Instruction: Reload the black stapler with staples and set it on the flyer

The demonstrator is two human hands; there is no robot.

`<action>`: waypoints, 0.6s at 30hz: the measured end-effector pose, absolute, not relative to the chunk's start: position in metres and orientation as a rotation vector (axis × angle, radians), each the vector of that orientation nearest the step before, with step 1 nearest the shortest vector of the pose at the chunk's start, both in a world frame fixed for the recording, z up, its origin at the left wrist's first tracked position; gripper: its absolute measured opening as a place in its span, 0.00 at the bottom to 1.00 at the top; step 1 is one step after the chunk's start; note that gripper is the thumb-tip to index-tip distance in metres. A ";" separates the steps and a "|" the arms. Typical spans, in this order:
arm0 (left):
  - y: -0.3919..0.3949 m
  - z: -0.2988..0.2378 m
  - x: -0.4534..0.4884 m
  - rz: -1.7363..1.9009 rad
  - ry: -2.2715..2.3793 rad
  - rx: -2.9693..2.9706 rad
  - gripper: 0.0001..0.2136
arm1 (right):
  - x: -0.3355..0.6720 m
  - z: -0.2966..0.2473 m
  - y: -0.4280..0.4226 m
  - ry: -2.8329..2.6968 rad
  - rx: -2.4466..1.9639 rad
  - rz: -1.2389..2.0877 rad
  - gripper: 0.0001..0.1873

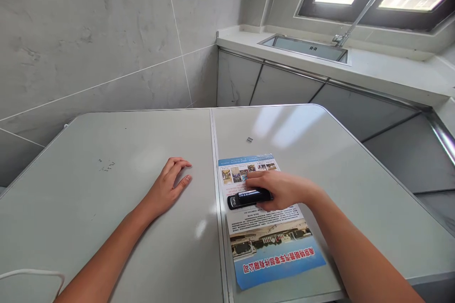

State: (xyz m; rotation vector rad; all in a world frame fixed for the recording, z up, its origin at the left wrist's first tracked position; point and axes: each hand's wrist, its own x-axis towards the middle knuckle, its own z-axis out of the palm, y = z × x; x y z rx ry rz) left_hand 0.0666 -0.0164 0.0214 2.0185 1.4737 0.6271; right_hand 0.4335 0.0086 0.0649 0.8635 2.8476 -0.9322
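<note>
A printed leaflet (270, 241) with photos and a blue band of red characters lies on the right half of a grey folding table (106, 189). My right hand (280, 188) is closed round a black handheld bar-shaped device (245, 199), which lies across the leaflet's upper part. My left hand (169, 184) rests flat on the table left of the centre seam, fingers stretched out, holding nothing.
Behind the table a white counter holds a steel sink (305, 47) with a curved tap (359, 9) under a window. Tiled wall stands to the left. A small staple-like object (250, 139) lies beyond the leaflet. A white cable (31, 274) loops at the near left edge.
</note>
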 end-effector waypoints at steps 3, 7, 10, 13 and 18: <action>-0.016 0.022 0.067 0.633 1.475 2.032 0.13 | 0.433 0.065 0.008 2.836 0.870 -0.922 0.11; -0.016 0.022 0.067 0.624 1.477 2.053 0.13 | 0.431 0.066 0.007 2.819 0.895 -0.917 0.10; -0.016 0.022 0.068 0.621 1.483 2.052 0.13 | 0.430 0.065 0.008 2.798 0.907 -0.904 0.10; -0.016 0.021 0.067 0.611 1.498 2.027 0.13 | 0.430 0.064 0.008 2.758 0.910 -0.886 0.10; -0.016 0.020 0.066 0.596 1.509 2.009 0.12 | 0.430 0.064 0.008 2.751 0.921 -0.879 0.10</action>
